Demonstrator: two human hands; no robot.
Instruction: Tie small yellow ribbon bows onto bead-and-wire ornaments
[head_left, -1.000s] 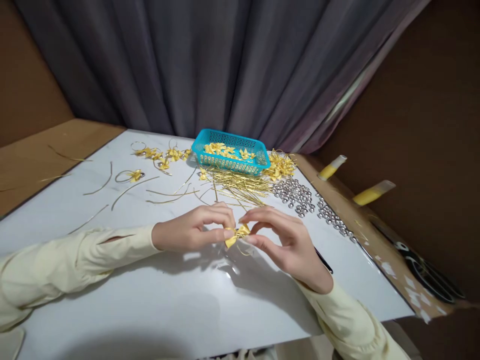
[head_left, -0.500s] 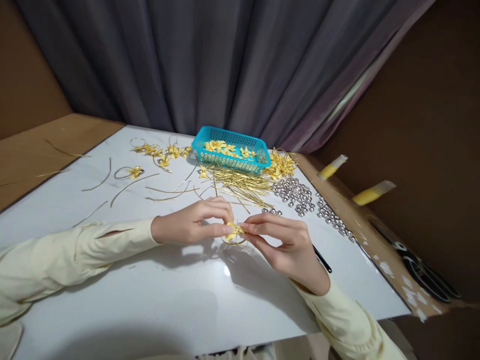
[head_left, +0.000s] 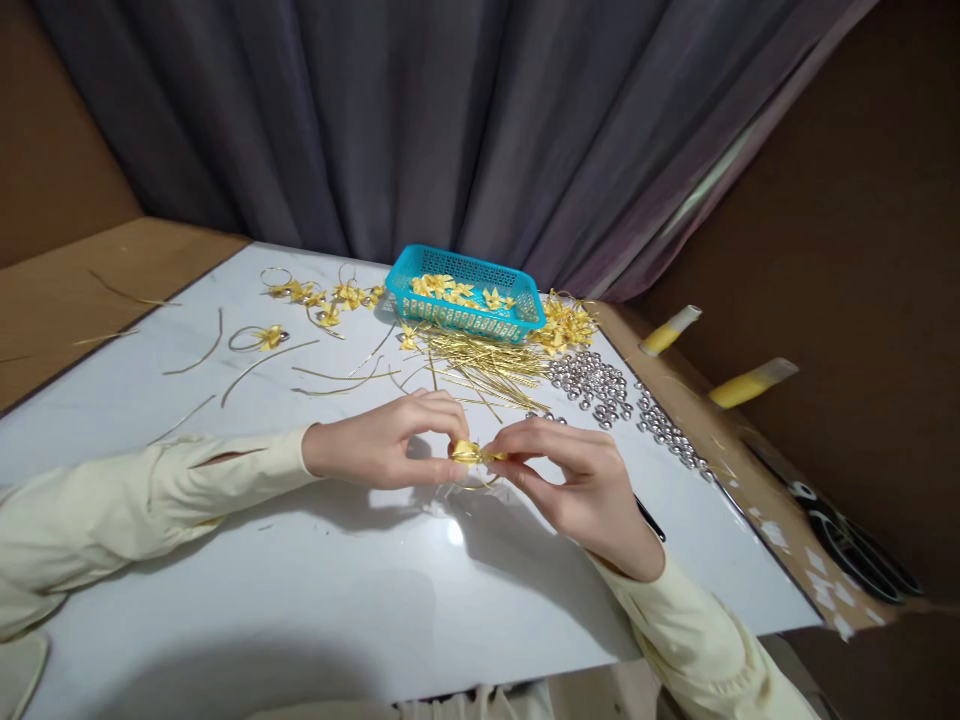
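Note:
Between my two hands, above the white board, is a yellow ribbon flower (head_left: 468, 453) with a gold wire loop hanging under it. My left hand (head_left: 394, 440) pinches the flower's left side between thumb and fingers. On its right side, the fingertips of my right hand (head_left: 574, 485) grip the flower close to its middle. Behind my hands lies a heap of gold wires (head_left: 487, 368). Silver beads (head_left: 589, 380) are scattered to the right of the wires. Fine details at my fingertips are too small to tell.
A turquoise basket (head_left: 465, 318) with yellow flowers stands at the back, with more flowers (head_left: 562, 325) beside it. Finished-looking looped flowers (head_left: 270, 338) and loose wires lie left. At right are two yellow-filled tubes (head_left: 754, 384), black scissors (head_left: 855, 550) and a black pen-like tool (head_left: 650, 520).
The flower has turned a little between my fingers, and my right fingertips have shifted slightly right. Both hands still hold it.

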